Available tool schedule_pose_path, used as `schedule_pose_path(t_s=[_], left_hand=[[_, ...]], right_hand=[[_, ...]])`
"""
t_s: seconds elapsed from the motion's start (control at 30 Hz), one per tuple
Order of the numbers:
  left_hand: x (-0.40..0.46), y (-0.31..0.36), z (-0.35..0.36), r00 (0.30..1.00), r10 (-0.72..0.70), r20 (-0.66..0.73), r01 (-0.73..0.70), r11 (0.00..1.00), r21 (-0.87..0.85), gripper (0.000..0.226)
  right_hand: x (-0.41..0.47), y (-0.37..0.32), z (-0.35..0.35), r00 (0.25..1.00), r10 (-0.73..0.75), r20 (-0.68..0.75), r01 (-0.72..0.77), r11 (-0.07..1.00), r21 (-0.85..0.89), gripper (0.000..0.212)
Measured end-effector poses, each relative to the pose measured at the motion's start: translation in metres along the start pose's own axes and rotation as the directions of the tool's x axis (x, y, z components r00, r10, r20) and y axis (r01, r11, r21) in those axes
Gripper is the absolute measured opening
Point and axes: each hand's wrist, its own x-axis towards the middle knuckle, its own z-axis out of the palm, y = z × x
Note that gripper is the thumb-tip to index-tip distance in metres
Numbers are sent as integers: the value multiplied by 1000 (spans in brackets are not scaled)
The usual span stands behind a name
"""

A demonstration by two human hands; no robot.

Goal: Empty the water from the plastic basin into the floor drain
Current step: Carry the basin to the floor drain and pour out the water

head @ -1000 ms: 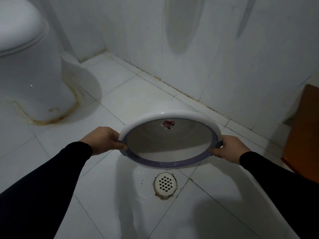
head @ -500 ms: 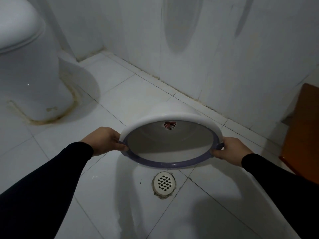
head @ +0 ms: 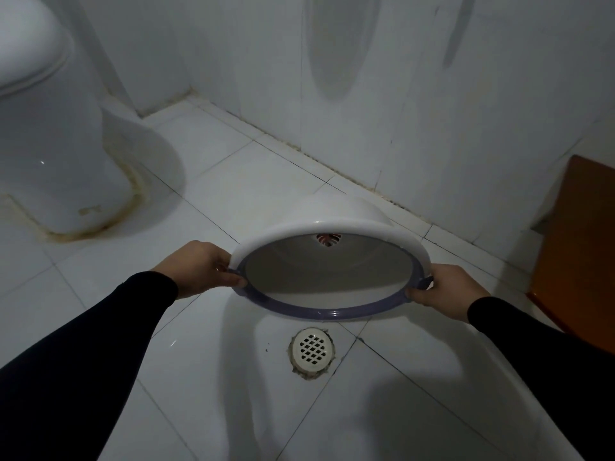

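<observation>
A white plastic basin with a purple lower rim is held tipped steeply toward me, its opening facing me and down. Its inside looks bare, with a small red mark near the bottom; no water shows in it. My left hand grips the rim's left side and my right hand grips the right side handle. The round white floor drain with a lattice grate sits in the tiled floor just below the basin's lowest edge. A wet sheen spreads over the tiles around the drain.
A white toilet stands at the left, with stained sealant at its base. Tiled walls close off the back. An orange-brown wooden piece of furniture stands at the right edge.
The basin and both hands have held almost still, tipped over the drain; the view has shifted only slightly.
</observation>
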Motion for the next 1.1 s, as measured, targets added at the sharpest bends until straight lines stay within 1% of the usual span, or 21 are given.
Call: schedule_pose_path(t_s=[0.07, 0.17, 0.27, 0.3, 0.47, 0.53, 0.7, 0.8, 0.97, 1.03, 1.1], left_hand=[[-1, -1, 0, 1000, 1, 7, -1, 1000, 5, 20], [-5, -2, -2, 1000, -11, 18, 11, 1000, -1, 11], [-6, -2, -3, 999, -21, 34, 21, 1000, -9, 26], [-7, -2, -4, 999, -23, 39, 23, 1000, -8, 27], [-5, -3, -4, 999, -31, 37, 32, 999, -26, 17], [-4, -4, -3, 999, -49, 22, 50, 998, -48, 16], [3, -7, -3, 990, -129, -50, 119, 978, -169, 28], [8, -11, 1, 984, -170, -46, 151, 951, -269, 18], [18, -18, 8, 967, -247, -62, 204, 899, -388, 27], [21, -19, 11, 960, -272, -63, 218, 872, -437, 31], [26, -22, 15, 950, -307, -55, 238, 827, -509, 32]], right_hand=[[0, -1, 1, 1000, -10, 4, 10, 1000, -9, 24], [1, -3, 2, 1000, -12, 14, 12, 1000, -8, 26], [2, -5, 2, 1000, -16, 16, 16, 1000, -17, 26], [2, -5, 2, 1000, -20, 15, 20, 999, -24, 26], [6, -5, 3, 1000, -19, 15, 19, 999, -26, 27], [9, -5, 4, 1000, -3, 19, 3, 1000, -9, 27], [19, -10, 5, 998, 9, -55, -2, 994, 111, 16], [28, -20, 7, 993, 3, -118, 17, 987, 160, 10], [45, -39, 12, 975, -6, -223, 57, 974, 221, 19], [51, -45, 15, 972, -13, -233, 71, 967, 244, 17], [59, -50, 20, 970, -11, -241, 79, 958, 275, 19]])
